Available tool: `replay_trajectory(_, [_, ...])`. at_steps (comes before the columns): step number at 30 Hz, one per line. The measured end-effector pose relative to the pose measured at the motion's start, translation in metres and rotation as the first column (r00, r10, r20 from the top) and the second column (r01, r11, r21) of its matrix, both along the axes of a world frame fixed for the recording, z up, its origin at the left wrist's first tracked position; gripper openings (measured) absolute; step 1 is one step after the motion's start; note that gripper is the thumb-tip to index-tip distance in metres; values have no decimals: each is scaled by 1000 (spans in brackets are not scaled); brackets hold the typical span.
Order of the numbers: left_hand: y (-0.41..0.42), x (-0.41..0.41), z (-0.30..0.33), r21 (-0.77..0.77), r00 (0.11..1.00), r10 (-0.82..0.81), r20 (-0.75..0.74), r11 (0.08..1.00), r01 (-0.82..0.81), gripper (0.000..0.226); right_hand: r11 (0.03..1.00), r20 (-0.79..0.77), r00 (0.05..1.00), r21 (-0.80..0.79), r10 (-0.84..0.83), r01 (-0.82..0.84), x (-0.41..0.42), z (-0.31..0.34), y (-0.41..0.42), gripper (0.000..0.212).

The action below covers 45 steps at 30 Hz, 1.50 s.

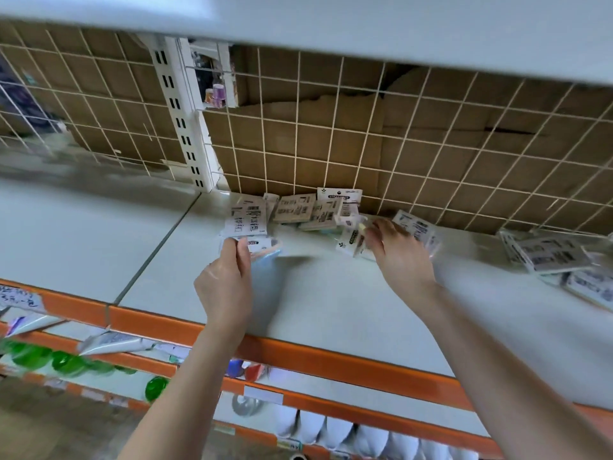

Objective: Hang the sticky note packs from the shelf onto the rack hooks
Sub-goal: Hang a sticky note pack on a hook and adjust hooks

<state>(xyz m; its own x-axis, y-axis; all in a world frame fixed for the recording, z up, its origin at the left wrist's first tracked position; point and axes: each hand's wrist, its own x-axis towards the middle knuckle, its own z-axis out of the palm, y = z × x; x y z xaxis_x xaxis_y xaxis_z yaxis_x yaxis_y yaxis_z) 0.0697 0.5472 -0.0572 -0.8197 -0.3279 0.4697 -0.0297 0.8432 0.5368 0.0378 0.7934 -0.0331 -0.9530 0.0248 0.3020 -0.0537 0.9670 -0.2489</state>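
Reaching in from six o'clock over the orange shelf edge, both forearms cross the bare front of the shelf toward the packs heaped at its back. Nearest, the left hand pinches a few sticky note packs between thumb and fingers at about eleven o'clock of its knuckles — held by their lower edges so they fan upward, probably to keep the header cards with their hang holes free for the hooks. To its three o'clock, the right hand curls its fingers round another pack at the edge of the heap; blur hides whether the grip is firm.

Just beyond, at twelve o'clock of the hands, the main heap of packs lies jumbled and overlapping, mostly back-side up with barcodes showing, pushed against the foot of the wire grid. A second loose pile sits well apart at three o'clock, near the frame edge.

Farthest back rises the wire grid rack with brown cardboard behind it — I see no hooks on this stretch, so the hanging spot is likely elsewhere. A slotted white upright divides the grid at eleven o'clock.

Judging from this, the collecting step is under way; nothing is hung yet.
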Motion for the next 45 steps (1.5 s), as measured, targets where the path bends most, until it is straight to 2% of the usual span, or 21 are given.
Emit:
replay_trajectory(2, [-2, -4, 9, 14, 1000, -4, -3, 1000, 4, 39, 994, 97, 995, 105, 30, -40, 3, 3, 7, 31])
replay_trajectory(3, [-2, -6, 14, 20, 1000, -7, -9, 1000, 7, 41, 996, 132, 990, 81, 38, -49, 6, 4, 9, 26])
replay_trajectory(6, [10, -9, 26, 27, 997, -47, -54, 998, 49, 44, 977, 152, 988, -213, 38, -5, 19, 6, 9, 18])
replay_trajectory(8, [26, -8, 32, 28, 990, -107, -90, 994, 110, 45, 909, 105, 994, -416, 19, 27, 25, 4, 7, 16])
replay_trajectory(10, [44, -7, 35, -31, 977, -177, -123, 984, 174, 47, 851, 55, 997, -525, 47, -11, 36, 4, 5, 30])
replay_trajectory(13, [71, -4, 36, -173, 960, -256, -113, 956, 235, 46, 889, 40, 989, -445, 142, -109, 52, 3, 5, 35])
replay_trajectory(16, [85, -7, 32, -114, 954, -291, -75, 953, 282, 42, 917, 88, 980, -377, 179, -134, 62, -3, 4, 29])
replay_trajectory(19, [96, -4, 29, -157, 947, -311, -78, 942, 297, 38, 905, 120, 975, -407, 185, -121, 72, -11, 6, 28])
replay_trajectory(23, [105, 3, 24, -128, 947, -299, -114, 950, 285, 39, 814, 145, 946, -558, 289, -163, 83, -19, 8, 20])
replay_trajectory(27, [98, 9, 17, -41, 909, -321, -266, 946, 322, 48, 753, 124, 941, -637, 315, -168, 93, -20, 10, 34])
replay_trajectory(29, [94, 13, 15, -46, 869, -362, -337, 928, 369, 60, 790, 145, 931, -581, 335, -194, 95, -18, 8, 41])
replay_trajectory(30, [91, 15, 14, -59, 850, -401, -342, 912, 406, 63, 828, 164, 924, -518, 345, -217, 95, -17, 6, 52])
replay_trajectory(31, [87, 17, 13, -75, 831, -452, -324, 888, 453, 62, 860, 185, 918, -453, 351, -237, 95, -16, 3, 65])
replay_trajectory(33, [78, 22, 7, -99, 811, -539, -227, 841, 531, 54, 887, 206, 910, -379, 360, -266, 97, -13, -1, 69])
replay_trajectory(35, [70, 28, 2, 2, 816, -570, -92, 820, 573, 56, 889, 214, 900, -353, 379, -290, 98, -10, -5, 59])
replay_trajectory(38, [58, 31, -1, 152, 791, -612, -1, 782, 605, 59, 899, 233, 888, -291, 398, -327, 97, -5, -9, 45])
replay_trajectory(41, [48, 33, -2, 242, 761, -644, 76, 752, 613, 39, 925, 261, 893, -206, 366, -319, 96, 0, -15, 39])
replay_trajectory(43, [43, 32, -5, 315, 769, -629, 115, 757, 572, 31, 924, 248, 905, -257, 347, -284, 94, 2, -18, 34])
replay_trajectory(45, [40, 31, -7, 392, 818, -562, 124, 785, 481, 27, 885, 204, 920, -402, 336, -234, 93, 3, -20, 28])
